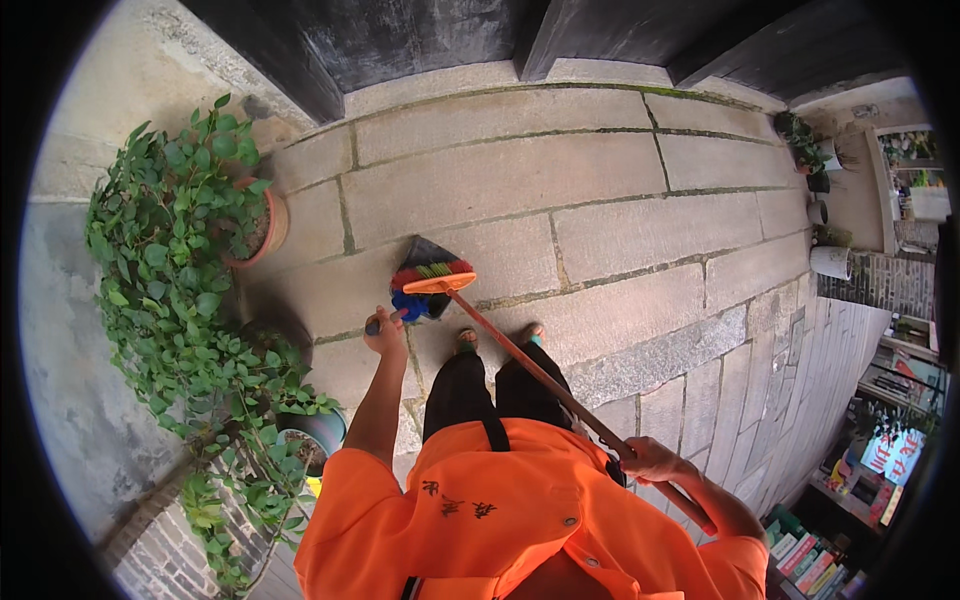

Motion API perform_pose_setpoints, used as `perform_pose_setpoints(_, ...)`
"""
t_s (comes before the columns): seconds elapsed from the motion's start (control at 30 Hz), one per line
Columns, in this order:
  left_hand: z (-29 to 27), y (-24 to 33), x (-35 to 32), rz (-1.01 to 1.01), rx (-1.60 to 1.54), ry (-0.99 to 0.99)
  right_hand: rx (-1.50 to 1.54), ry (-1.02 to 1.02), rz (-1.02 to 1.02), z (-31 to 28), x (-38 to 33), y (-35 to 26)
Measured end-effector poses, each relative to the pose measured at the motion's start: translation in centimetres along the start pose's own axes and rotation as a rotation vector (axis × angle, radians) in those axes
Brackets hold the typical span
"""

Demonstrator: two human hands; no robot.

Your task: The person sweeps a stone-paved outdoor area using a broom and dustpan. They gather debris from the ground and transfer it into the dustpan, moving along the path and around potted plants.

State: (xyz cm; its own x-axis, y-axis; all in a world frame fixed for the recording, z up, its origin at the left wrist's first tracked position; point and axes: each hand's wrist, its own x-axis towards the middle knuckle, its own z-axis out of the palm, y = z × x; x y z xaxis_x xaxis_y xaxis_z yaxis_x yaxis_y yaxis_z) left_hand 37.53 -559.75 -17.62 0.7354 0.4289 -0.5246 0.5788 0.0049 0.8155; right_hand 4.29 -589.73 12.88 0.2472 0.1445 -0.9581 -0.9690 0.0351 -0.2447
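Observation:
My right hand (652, 460) is wrapped round the upper part of a reddish-brown broom handle (540, 372), which slants down and forward to the left. At its lower end an orange broom head (438, 284) with red and green bristles lies over a dark dustpan (428, 250). The bristles cover part of the pan, so I cannot tell what is in it. Ahead and to the left, my left hand (385, 332) is closed on the dustpan's handle, beside a blue part (409, 304). Both tools are just in front of my feet.
Large stone slabs (500, 170) pave the ground. Leafy plants crowd the left wall, in a terracotta pot (268, 230) and a dark green pot (318, 428). Dark wooden panels (410, 45) stand ahead. Small pots (830, 262) and book shelves (815, 565) line the right.

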Motion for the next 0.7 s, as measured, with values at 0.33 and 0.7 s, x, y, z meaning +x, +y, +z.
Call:
perform_pose_setpoints(0.33,3.2,6.0,-2.6,-0.052,-0.076,0.132,0.534,0.263,-0.237,-13.7,2.7,4.0)
perform_pose_setpoints(0.7,16.7,9.2,-3.8,-0.080,-0.084,-0.002,1.033,0.676,-0.284,-24.4,5.2,11.7)
